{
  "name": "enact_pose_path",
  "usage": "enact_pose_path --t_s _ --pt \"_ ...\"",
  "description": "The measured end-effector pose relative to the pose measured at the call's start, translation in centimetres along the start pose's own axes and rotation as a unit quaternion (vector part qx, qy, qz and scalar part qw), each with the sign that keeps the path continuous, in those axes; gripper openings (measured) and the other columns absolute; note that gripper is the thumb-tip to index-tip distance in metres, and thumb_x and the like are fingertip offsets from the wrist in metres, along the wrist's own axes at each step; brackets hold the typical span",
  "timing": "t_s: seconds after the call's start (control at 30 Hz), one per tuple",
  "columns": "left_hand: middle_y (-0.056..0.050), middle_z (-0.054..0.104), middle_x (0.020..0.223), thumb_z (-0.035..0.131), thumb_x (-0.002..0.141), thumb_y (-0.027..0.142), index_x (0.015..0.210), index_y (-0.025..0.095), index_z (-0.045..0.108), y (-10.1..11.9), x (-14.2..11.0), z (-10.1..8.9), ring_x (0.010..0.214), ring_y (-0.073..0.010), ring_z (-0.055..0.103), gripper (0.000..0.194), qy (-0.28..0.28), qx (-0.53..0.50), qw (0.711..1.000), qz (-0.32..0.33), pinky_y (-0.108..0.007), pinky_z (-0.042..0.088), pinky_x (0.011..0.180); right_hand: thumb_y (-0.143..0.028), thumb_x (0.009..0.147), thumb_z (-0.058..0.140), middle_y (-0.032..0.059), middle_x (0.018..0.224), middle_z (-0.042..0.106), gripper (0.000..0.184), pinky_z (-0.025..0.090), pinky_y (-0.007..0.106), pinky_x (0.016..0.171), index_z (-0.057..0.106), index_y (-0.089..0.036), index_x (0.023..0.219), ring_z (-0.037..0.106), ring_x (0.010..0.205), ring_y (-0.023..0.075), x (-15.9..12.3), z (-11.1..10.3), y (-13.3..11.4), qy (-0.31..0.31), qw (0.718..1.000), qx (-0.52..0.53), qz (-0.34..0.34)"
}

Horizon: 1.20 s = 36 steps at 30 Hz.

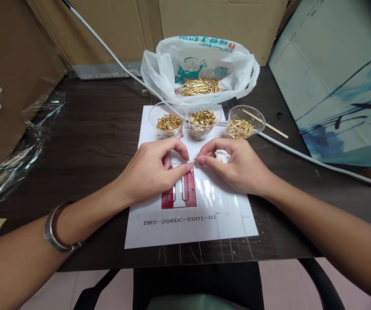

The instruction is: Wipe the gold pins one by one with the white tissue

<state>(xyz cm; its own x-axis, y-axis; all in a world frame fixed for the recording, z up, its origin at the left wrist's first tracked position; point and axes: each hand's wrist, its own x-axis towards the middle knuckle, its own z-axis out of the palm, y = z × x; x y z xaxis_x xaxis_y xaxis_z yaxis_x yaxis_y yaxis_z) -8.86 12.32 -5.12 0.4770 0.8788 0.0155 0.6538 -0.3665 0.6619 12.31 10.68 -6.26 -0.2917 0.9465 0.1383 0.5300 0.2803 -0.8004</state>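
Note:
My left hand (155, 170) and my right hand (233, 165) meet fingertip to fingertip over a white printed sheet (190, 224) taped to the dark table. Both pinch something very small between them that I cannot name. A wad of white tissue (221, 155) is tucked in my right hand. The sheet carries a red diagram (188, 193) under my left fingers. Just beyond my hands stand three clear plastic cups of small brass parts: left cup (168, 121), middle cup (204, 119), right cup (245, 122).
A white plastic bag (201, 69) holding many brass parts lies behind the cups. A wooden stick (274, 129) rests in the right cup. A white cable (317, 161) crosses the table. Cardboard boxes stand behind and left; crumpled clear film (27, 142) lies left.

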Motion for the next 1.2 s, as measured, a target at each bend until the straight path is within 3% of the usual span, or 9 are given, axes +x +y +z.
enact_pose_path --t_s 0.33,0.53,0.77,1.07,1.2 --pt "0.001 0.059 0.066 0.057 0.083 0.027 0.079 0.018 0.062 0.32 0.17 -0.20 0.056 -0.0094 0.049 0.012 0.016 0.083 0.994 0.066 -0.024 0.038 0.058 -0.032 0.085 0.064 0.0014 0.078 0.072 0.017 0.044 0.028 0.070 0.071 -0.016 0.081 0.062 0.072 0.0142 0.02 0.19 -0.01 -0.005 1.000 0.002 -0.024" --pt "0.003 0.056 0.059 0.064 0.080 0.029 0.068 0.016 0.056 0.00 0.23 0.00 0.051 -0.0076 0.046 0.019 0.011 0.037 0.998 0.042 -0.023 0.036 0.053 -0.030 0.084 0.064 0.0005 0.077 0.071 0.015 0.044 0.027 0.069 0.071 -0.017 0.081 0.061 0.071 0.0134 0.08 0.10 -0.12 -0.029 0.999 0.003 -0.031" --pt "0.005 0.058 0.061 0.071 0.077 0.033 0.084 0.020 0.061 -0.26 0.27 0.18 0.050 -0.0078 0.048 0.018 0.003 -0.074 0.997 -0.016 -0.022 0.037 0.050 -0.024 0.083 0.065 -0.0006 0.075 0.070 0.011 0.043 0.027 0.069 0.071 -0.016 0.079 0.059 0.069 0.0117 0.46 -0.11 -0.18 -0.034 0.998 0.009 -0.049" --pt "0.005 0.051 0.050 0.064 0.082 0.036 0.075 0.020 0.064 0.00 0.02 0.19 0.046 -0.0077 0.044 0.018 0.018 0.024 0.999 0.013 -0.024 0.035 0.052 -0.028 0.082 0.066 0.0002 0.077 0.070 0.013 0.042 0.029 0.071 0.070 -0.016 0.077 0.059 0.073 0.0133 0.62 -0.14 0.03 -0.035 0.999 0.008 -0.030" --pt "0.006 0.051 0.052 0.064 0.082 0.030 0.087 0.020 0.068 0.05 0.02 0.17 0.046 -0.0071 0.045 0.012 0.023 -0.002 0.999 0.024 -0.023 0.036 0.050 -0.028 0.081 0.067 -0.0003 0.076 0.070 0.013 0.041 0.028 0.071 0.070 -0.016 0.075 0.059 0.073 0.0133 0.71 -0.11 0.05 -0.036 0.999 0.015 -0.021"
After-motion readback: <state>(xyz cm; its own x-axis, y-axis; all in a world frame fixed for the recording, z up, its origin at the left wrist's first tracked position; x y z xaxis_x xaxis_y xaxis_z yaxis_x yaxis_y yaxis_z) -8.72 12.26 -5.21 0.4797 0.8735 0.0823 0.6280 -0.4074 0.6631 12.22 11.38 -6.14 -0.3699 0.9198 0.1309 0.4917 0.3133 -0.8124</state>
